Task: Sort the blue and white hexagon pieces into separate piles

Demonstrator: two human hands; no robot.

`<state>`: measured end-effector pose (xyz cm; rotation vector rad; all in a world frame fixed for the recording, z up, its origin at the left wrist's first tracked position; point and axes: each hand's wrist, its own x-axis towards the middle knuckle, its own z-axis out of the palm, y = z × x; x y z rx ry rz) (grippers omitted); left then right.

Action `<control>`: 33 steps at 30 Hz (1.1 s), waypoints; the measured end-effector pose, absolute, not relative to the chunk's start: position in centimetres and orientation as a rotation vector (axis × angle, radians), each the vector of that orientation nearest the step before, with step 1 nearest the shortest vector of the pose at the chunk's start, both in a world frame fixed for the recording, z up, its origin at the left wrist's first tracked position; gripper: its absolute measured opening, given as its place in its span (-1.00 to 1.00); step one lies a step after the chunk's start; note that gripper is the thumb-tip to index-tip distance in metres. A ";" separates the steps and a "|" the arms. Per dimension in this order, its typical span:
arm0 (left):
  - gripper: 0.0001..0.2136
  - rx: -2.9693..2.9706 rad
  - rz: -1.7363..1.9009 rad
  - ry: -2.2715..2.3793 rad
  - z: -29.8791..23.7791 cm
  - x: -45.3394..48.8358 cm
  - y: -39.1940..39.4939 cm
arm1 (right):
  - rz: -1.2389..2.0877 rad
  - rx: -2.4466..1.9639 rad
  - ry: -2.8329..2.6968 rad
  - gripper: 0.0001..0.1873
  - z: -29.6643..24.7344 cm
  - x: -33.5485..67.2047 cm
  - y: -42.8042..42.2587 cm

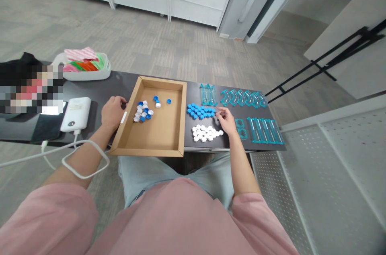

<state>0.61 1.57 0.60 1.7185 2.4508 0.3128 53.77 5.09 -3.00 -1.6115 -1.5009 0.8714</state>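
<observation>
My left hand rests on the dark table just outside the left wall of a shallow cardboard tray. Its fingers are loosely bent, with a gap showing between them and nothing visible in them. At the right end of a cluster of blue hexagonal pieces, my right hand has its fingertips closed on a blue hexagonal piece, mostly hidden by the fingers. A group of white hexagonal pieces lies nearer to me. Inside the tray are a mixed heap of blue and white pieces and several loose ones.
Clear teal-edged curved parts, straight tubes, shorter tubes and small teal frames lie to the right. On the left are a white power bank with a cable and a white basket of colourful items.
</observation>
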 end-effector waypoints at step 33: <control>-0.75 1.822 0.438 2.378 -1.1 0.1 1.9 | 0.654 -0.999 -2.446 -0.65 6.1 36.9 12.2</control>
